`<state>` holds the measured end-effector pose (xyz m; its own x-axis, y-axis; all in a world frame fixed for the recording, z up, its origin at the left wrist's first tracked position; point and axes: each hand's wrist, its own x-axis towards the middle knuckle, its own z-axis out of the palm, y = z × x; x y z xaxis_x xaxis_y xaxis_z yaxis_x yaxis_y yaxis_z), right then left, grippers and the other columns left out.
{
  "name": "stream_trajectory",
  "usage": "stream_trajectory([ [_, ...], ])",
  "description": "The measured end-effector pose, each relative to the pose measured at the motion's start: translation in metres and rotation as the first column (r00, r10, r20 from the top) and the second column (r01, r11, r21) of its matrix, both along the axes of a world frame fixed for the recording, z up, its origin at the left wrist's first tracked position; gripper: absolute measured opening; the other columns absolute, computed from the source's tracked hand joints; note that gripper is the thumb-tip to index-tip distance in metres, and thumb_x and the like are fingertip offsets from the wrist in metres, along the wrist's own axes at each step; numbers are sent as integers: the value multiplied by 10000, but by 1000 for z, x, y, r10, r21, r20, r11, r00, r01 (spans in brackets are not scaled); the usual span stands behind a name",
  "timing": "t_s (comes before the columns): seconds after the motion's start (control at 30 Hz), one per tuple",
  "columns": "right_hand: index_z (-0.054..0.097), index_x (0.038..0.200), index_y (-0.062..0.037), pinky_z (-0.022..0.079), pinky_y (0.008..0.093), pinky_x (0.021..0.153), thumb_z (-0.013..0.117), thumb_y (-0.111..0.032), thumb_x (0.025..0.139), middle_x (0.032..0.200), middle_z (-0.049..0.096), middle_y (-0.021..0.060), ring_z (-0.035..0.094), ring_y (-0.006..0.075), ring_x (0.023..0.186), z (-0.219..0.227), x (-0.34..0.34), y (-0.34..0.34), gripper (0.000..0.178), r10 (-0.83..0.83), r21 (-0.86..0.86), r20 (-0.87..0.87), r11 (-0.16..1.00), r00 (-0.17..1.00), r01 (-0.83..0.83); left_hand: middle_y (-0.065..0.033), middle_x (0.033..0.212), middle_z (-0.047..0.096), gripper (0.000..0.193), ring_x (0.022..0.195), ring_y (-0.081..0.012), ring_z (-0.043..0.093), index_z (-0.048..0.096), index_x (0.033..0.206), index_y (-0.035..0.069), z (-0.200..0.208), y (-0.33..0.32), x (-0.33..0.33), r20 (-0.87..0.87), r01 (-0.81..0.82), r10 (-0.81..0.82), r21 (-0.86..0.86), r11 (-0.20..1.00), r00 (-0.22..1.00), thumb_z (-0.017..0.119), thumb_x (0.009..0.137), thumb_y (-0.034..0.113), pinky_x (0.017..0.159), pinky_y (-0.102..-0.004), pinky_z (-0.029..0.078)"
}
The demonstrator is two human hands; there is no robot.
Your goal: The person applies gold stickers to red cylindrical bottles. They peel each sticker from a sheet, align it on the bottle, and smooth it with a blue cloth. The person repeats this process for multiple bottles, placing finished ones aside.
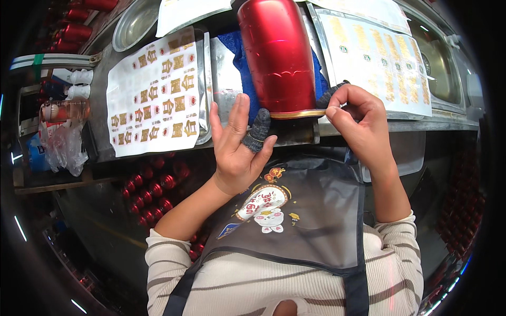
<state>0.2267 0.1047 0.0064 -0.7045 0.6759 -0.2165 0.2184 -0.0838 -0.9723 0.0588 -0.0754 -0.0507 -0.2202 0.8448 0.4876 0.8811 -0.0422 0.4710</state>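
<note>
A glossy red metallic bottle (278,58) lies on a blue cloth (246,79) with its base edge toward me. Along that edge runs a thin gold strip (298,114). My right hand (362,120) pinches the strip's right end between thumb and fingertip; a dark knit cover is on one of its fingers. My left hand (237,145) has its fingers stretched out. Its index finger, in a grey knit finger cover (258,130), touches the bottle's edge at the strip's left end.
A white sheet of gold decals (153,95) lies at the left, another decal sheet (377,63) at the right. A metal basin (136,23) stands far left, a sink (440,66) far right. Several red bottles (153,192) stand below the bench. A plastic bag (66,145) hangs left.
</note>
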Motion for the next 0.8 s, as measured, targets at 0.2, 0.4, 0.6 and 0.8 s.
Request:
stream_trajectory([
  [0.2,607,813,3,376,170,532,625,-23,851,728,592,-28,501,-2,602,-5,-1,0,49,6,35,0,999,1000,-6,-253,1486,440,396,1342,-452,463,709,1119,26,17,12,0,-143,36,-38,-16,999,989,776,728,41,1098,-675,206],
  [0.4,601,831,-18,302,164,549,626,-26,857,750,528,-79,412,-26,629,-13,-1,0,37,37,75,32,996,999,-39,-258,1484,443,407,1346,-479,445,740,1084,87,41,36,8,-252,48,-52,-24,999,966,798,682,79,1083,-692,208],
  [0.6,630,835,-17,332,157,550,666,-18,833,763,555,-60,458,-16,623,-12,-1,0,37,107,230,87,965,991,-124,-284,1495,414,639,1360,-418,459,645,1281,21,22,46,-1,11,-76,75,61,995,997,837,684,141,1114,-652,211],
  [0.8,613,811,-14,323,156,535,667,-24,827,757,552,-54,452,-16,599,-10,-1,2,57,95,122,52,987,994,-101,-292,1475,433,585,1337,-424,480,642,1227,-54,13,14,-1,127,-51,49,15,999,991,850,720,151,1117,-627,224],
])
